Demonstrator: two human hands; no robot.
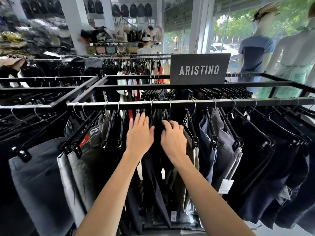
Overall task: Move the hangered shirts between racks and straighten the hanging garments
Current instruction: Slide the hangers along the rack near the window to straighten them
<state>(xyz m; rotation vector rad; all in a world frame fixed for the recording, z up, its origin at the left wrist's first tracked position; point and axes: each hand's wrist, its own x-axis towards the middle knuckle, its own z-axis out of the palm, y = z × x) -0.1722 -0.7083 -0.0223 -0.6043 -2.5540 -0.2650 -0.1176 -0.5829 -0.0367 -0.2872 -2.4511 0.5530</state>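
Note:
A black metal rack rail (221,101) runs across the middle, hung with dark, grey and khaki garments on black clip hangers. My left hand (139,133) reaches in with straight fingers and touches a dark hanging garment (153,167) just below the rail. My right hand (173,138) is right beside it, its fingers curled into the top of the dark and khaki garments (190,150) near a hanger. Both hands sit at the centre of the rack, close together.
A grey sign reading ARISTINO (199,69) stands on the rack top. More racks (42,79) stretch left and behind. Two dressed mannequins (255,51) stand by the window at right. A person in white (146,46) is far back among shelves of bags.

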